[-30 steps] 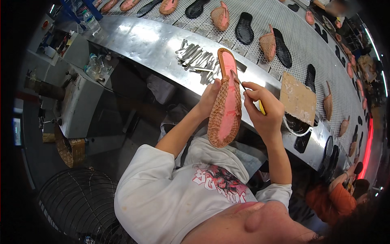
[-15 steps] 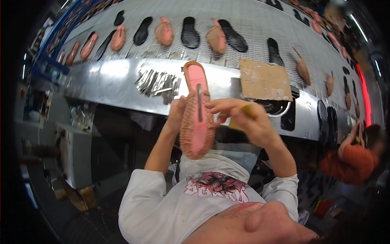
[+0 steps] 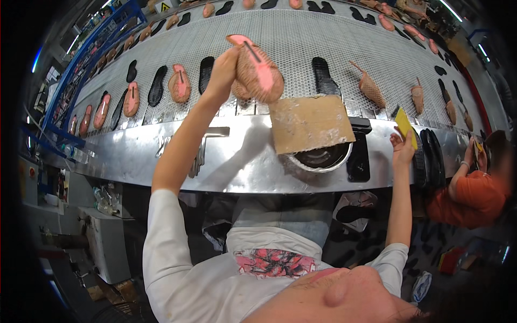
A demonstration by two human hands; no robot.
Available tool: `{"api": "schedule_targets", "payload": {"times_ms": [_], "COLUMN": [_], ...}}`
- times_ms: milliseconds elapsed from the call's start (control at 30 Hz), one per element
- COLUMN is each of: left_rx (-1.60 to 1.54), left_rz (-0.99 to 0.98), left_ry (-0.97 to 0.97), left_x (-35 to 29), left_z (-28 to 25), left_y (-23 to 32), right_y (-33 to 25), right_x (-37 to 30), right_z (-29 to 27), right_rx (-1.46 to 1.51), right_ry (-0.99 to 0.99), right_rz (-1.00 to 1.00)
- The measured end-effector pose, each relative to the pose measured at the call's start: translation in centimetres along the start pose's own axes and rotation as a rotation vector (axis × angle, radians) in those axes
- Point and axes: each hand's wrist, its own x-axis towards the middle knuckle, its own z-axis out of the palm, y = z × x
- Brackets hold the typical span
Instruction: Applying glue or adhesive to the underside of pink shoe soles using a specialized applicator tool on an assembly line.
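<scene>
My left hand (image 3: 222, 75) is reached out over the mesh conveyor, closed on a tan woven shoe upper (image 3: 272, 89). Its pink underside faces up, with a narrow dark strip (image 3: 252, 52) along the middle. Part of another tan upper shows just behind it, low on the mesh. Off to the right, my right hand (image 3: 403, 148) is raised over the metal ledge, its fingers closed on a flat yellow piece (image 3: 405, 125). Black soles (image 3: 431, 153) stand close by that hand. Several thin metal strips (image 3: 198, 159) lie on the ledge, partly hidden by my left forearm.
Black soles (image 3: 157, 86) and tan uppers (image 3: 180, 83) line the mesh conveyor (image 3: 291, 48). Cardboard (image 3: 312, 123) partly covers a round white-rimmed container (image 3: 323, 168) with dark contents. A black rectangular object (image 3: 359, 156) lies beside it. A person in orange (image 3: 474, 196) works at right.
My left hand has carried the shoe upper from before my chest out over the conveyor. My right hand has moved away from it to the right, still holding the yellow piece.
</scene>
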Motion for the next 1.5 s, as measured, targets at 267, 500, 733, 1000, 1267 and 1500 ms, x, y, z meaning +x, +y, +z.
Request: {"api": "schedule_targets", "payload": {"times_ms": [267, 500, 733, 1000, 1267, 1500], "left_rx": [0.564, 1.064, 1.140, 1.060, 0.920, 0.396], "left_rz": [-0.245, 0.001, 0.104, 0.103, 0.215, -0.070], "left_ry": [-0.206, -0.395, -0.325, -0.190, -0.091, -0.152], "left_x": [12.8, 13.3, 12.5, 13.4, 10.7, -3.6], "left_z": [5.1, 6.3, 5.3, 6.7, 7.9, 1.2], "left_y": [-13.8, -18.3, -15.0, -19.6, -14.7, -11.8], "right_y": [2.4, 2.1, 1.9, 2.6, 2.0, 2.3], "right_x": [0.9, 1.2, 1.3, 1.4, 1.7, 2.4], "right_z": [-2.8, -2.9, -2.7, -3.2, -4.5, -4.0], "right_rx": [-0.115, -0.130, -0.197, -0.231, -0.213, -0.124], "right_ry": [0.003, -0.016, -0.003, 0.004, 0.038, -0.001], "right_rz": [0.001, 0.040, 0.004, -0.005, -0.005, 0.037]}}
